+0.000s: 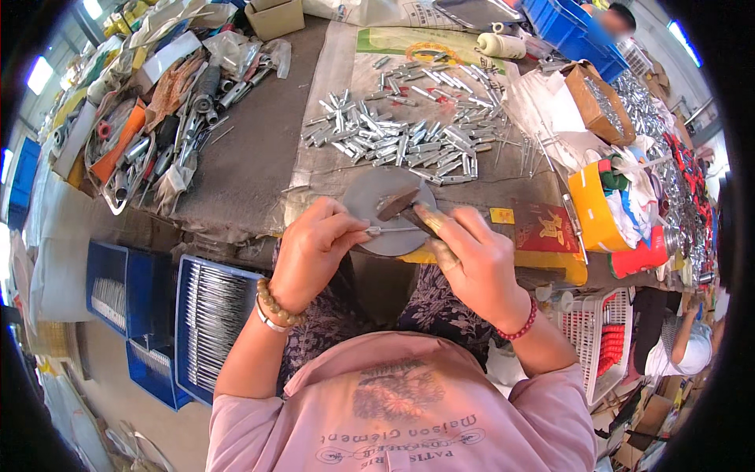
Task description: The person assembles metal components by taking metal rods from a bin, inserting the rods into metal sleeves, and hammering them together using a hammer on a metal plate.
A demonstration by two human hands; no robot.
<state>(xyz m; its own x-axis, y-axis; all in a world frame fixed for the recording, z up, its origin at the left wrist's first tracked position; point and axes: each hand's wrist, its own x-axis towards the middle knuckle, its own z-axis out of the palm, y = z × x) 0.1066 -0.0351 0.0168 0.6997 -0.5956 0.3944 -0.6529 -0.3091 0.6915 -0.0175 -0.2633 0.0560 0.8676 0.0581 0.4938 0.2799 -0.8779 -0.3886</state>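
My left hand [321, 245] pinches a thin metal rod [397, 230] with a small fitting at its near end. The rod lies level over a round grey metal disc [383, 185] at the table's front edge. My right hand [478, 256] is closed around what looks like a small hammer, its rusty brown head [399, 203] tilted over the disc. Its handle is mostly hidden by my fingers. Beyond the disc, a loose heap of short silver metal sleeves [413, 141] spreads over a flattened sack [314, 169].
Tools and scraps crowd the left of the table, including an orange-handled piece [122, 149]. Blue crates [182, 315] of metal rods stand at lower left. A red card [543, 226], yellow box [591, 208] and white basket [576, 334] lie right. Another person [688, 346] is at far right.
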